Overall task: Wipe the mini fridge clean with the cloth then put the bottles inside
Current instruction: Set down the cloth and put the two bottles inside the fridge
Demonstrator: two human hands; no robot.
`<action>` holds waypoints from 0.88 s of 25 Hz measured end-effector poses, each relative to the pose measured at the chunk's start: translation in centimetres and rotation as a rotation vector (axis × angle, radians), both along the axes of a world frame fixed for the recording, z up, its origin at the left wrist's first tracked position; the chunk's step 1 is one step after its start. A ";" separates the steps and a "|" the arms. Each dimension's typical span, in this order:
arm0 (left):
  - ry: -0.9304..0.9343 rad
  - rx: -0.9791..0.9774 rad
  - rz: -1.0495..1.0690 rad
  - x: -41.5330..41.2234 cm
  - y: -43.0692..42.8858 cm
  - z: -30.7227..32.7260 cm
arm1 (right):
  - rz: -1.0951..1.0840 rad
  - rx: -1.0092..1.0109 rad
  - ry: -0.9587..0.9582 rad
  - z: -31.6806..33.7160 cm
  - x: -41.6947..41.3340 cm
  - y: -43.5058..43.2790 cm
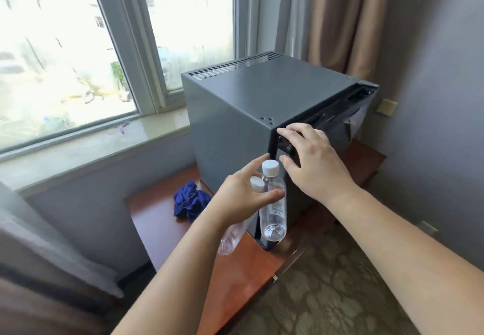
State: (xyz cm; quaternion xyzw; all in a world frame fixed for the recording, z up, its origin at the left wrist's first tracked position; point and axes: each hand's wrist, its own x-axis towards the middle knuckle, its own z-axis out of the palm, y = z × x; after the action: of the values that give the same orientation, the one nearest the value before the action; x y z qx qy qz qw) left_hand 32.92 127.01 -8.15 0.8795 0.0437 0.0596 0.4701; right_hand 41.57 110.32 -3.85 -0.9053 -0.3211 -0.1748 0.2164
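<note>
bottles [273, 203]: 2, gripped in left hand [243, 198] | right hand [311, 161]: open on fridge [235, 114] door | cloth [192, 201]: 1

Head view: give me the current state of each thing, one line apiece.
Mini fridge: upright on the wooden table, door looks shut.
Left hand: gripping two bottles by their necks.
Bottles: clear, white caps on, held off the table, not yet inside.
Right hand: fingers spread on the door's top corner.
Blue cloth: crumpled on the table beside the fridge, in neither hand.
</note>
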 end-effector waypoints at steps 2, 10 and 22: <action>0.017 0.003 -0.004 0.4 -0.2 0.2 | -0.015 0.025 0.030 0.0 0.1 0.6; -0.038 -0.102 -0.072 1.7 -0.4 -1.5 | -0.070 0.090 0.094 0.3 -0.2 1.4; -0.042 -0.035 -0.102 0.3 -6.0 -1.4 | -0.101 0.303 0.034 -1.7 -4.1 -8.1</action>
State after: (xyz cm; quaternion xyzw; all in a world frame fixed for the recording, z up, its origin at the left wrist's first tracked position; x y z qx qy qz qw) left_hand 33.19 121.03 -9.56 0.8707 -0.0100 0.0532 0.4888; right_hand 37.48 102.23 -5.57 -0.8801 -0.2413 -0.2164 0.3468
